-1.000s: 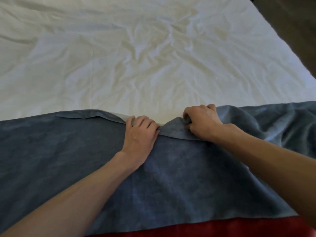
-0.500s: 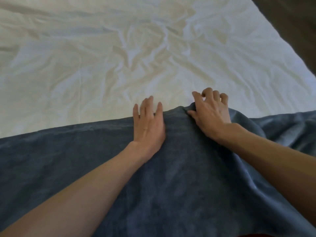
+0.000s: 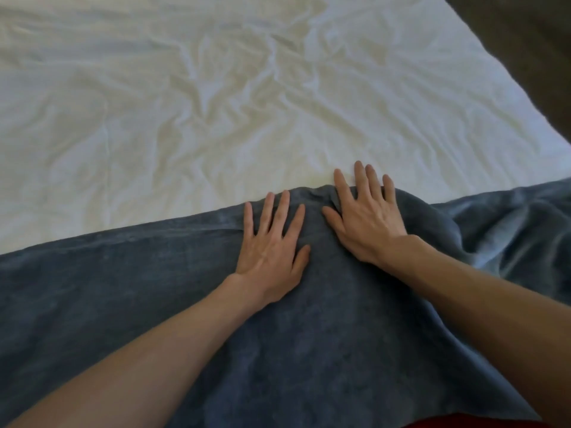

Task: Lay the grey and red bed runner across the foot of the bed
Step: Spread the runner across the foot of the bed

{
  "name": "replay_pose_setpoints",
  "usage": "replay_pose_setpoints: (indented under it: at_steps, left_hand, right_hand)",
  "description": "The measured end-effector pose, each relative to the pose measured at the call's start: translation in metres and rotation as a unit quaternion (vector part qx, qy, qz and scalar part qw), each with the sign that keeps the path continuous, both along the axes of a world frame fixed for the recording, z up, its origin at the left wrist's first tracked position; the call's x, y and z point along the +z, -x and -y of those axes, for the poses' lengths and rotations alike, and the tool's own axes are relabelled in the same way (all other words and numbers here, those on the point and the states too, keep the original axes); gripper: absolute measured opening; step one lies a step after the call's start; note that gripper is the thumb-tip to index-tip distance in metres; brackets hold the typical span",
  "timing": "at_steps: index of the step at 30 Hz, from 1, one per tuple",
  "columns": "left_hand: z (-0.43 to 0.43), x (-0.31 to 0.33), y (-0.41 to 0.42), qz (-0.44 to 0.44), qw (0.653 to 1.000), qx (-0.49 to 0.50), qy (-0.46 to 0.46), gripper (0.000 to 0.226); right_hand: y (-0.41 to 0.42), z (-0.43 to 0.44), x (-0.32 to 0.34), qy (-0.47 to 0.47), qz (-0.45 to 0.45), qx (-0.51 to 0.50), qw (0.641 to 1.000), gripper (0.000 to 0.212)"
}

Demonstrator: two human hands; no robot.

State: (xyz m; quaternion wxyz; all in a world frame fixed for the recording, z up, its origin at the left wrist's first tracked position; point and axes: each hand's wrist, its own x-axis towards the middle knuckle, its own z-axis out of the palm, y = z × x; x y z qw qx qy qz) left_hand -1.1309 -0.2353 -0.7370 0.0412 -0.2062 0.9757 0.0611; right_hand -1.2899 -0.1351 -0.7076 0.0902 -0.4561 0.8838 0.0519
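Uncurled now, left hand (image 3: 272,242) and right hand (image 3: 364,220) press flat on bed runner (image 3: 123,288); rumpled white sheet (image 3: 185,118) beyond

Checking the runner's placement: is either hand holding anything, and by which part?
Nothing is held: the left hand and right hand press flat, fingers straight, on the bed runner near its far edge.

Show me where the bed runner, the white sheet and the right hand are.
bed runner (image 3: 309,350): head view, on its grey cloth, lower middle of the picture.
white sheet (image 3: 185,103): head view, on its wrinkled bare middle.
right hand (image 3: 367,228): head view, on the back of the hand, flat on the runner.
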Motion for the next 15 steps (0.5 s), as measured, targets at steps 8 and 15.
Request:
replay_pose_setpoints:
  at_steps: [8, 15]
  left_hand:
    - [-0.071, 0.032, 0.043, -0.056, 0.998, -0.010, -0.040, 0.068]
    - [-0.170, 0.060, 0.102, -0.083, 0.995, -0.027, -0.040, 0.066]
  right_hand:
    - [0.015, -0.053, 0.047, 0.070, -0.011, -0.012, 0.997, 0.058]
    - [0.079, -0.149, 0.084, 0.081, -0.043, -0.051, 0.995, 0.050]
